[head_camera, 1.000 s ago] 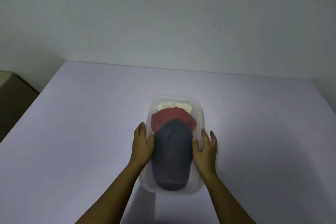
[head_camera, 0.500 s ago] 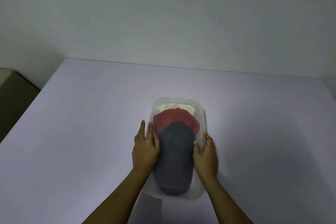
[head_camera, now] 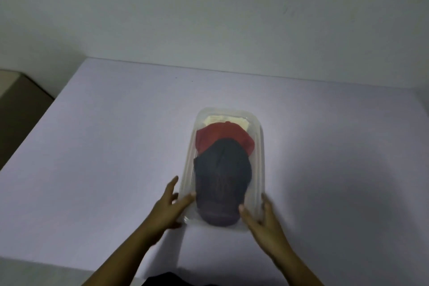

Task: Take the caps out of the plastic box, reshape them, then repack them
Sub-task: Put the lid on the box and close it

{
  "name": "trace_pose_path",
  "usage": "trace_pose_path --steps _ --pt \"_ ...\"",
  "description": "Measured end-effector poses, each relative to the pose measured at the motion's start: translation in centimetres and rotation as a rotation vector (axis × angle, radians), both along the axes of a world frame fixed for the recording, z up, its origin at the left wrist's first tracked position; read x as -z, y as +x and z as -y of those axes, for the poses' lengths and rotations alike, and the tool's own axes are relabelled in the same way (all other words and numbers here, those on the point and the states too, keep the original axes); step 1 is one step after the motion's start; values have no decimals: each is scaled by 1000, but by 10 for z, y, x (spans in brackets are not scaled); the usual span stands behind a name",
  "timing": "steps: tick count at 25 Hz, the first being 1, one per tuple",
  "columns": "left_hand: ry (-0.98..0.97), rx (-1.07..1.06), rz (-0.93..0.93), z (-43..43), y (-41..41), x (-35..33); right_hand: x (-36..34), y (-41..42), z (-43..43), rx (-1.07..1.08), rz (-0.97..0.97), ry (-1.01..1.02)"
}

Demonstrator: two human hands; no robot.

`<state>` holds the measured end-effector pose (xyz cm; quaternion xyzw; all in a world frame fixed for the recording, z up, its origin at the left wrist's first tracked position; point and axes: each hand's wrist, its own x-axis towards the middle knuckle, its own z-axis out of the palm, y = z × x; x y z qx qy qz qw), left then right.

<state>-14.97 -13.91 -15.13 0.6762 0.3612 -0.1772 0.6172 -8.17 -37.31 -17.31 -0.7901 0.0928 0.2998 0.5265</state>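
Far left of the plastic box [head_camera: 188, 165], a brown piece of furniture [head_camera: 18, 109] stands past the edge of the pale table [head_camera: 104, 146]. At the box's near left corner the left hand [head_camera: 167, 209] is spread and grasps nothing, its thumb against the wall. The box sits on the table and holds all three caps in a row: a dark cap [head_camera: 222, 176] nearest, a red cap [head_camera: 222, 137] behind it and a cream cap [head_camera: 232, 121] at the far end. At the box's near right corner the right hand [head_camera: 264, 218] is loose and blurred, its thumb by the dark cap's brim and its fingers outside the wall.
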Motion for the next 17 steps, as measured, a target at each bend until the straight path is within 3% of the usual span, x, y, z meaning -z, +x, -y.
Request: trace_pose_path --steps 2,5,12,17 --pt "-78 -96 65 6 1 5 6 -7 0 56 -125 142" --pt "-87 -128 107 6 52 3 5 39 -1 120 -105 216" --pt "-103 -130 94 8 205 5 1 189 -4 72 8 202" --pt "-76 -117 90 7 255 10 17 243 -6 41 -8 214"
